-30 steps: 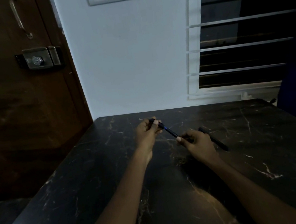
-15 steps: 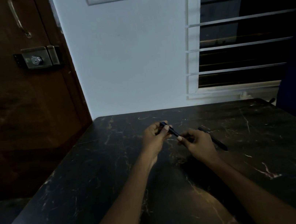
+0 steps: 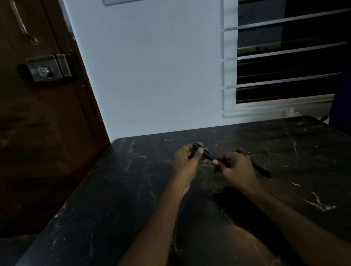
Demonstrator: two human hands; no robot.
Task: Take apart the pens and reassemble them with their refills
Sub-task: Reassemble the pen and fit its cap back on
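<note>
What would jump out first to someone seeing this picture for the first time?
At the middle of the dark marble table, the left hand and the right hand each grip an end of a dark pen. A second pen lies flat just right of the right hand.

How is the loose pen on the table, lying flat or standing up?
Lying flat. The loose pen rests lengthwise on the table beside the right hand, which grips the held pen with the left hand.

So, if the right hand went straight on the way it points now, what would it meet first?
Probably the left hand, which grips the far end of the same pen the right hand holds; the gap between them is short, though depth is unclear.
</note>
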